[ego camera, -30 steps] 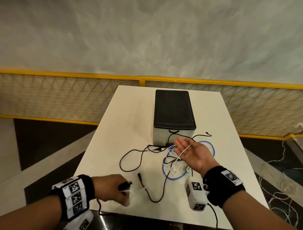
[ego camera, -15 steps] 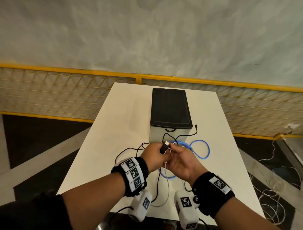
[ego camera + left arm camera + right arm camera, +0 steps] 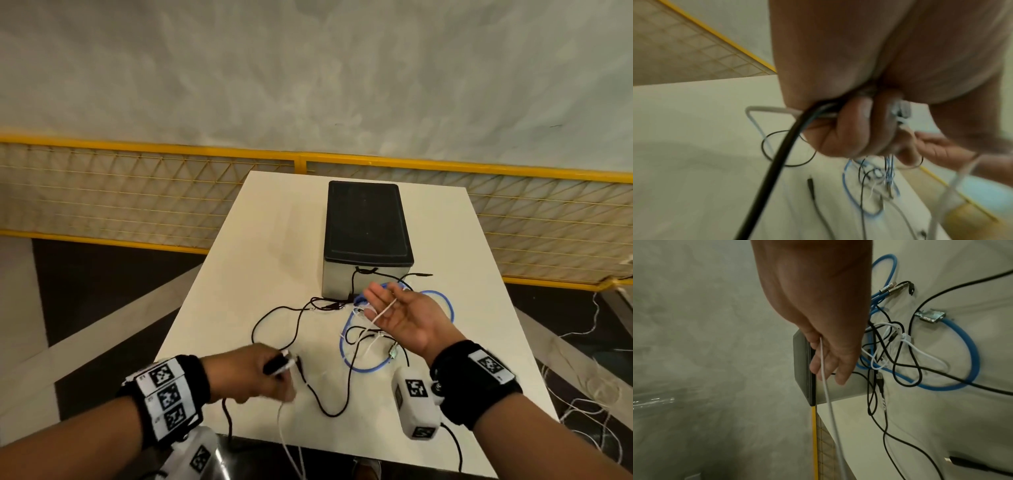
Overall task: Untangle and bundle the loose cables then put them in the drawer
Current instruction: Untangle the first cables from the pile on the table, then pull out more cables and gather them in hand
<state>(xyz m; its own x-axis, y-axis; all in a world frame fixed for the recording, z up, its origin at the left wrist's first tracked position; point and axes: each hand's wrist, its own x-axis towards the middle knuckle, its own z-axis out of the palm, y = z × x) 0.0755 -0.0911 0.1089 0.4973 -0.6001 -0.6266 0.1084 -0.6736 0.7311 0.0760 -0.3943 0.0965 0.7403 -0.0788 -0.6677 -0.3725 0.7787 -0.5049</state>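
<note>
Left hand [image 3: 255, 371], 7 o'clock: fist gripping thin white cable [image 3: 829, 402] end. Tangle of black, white and blue cables [image 3: 363, 337], centre: unsorted, unbundled. Right hand [image 3: 402, 315], 4 o'clock: palm up, fingers relaxed, white cable draped across. Black-topped drawer box [image 3: 366, 236], 12 o'clock: apparently closed. White table [image 3: 267, 240]; yellow mesh railing [image 3: 137, 192]; grey wall.

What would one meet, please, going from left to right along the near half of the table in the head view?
Left hand gripping cable ends → loose black cable → blue cable loop → right hand, palm up with a white cable across its fingers.
</note>
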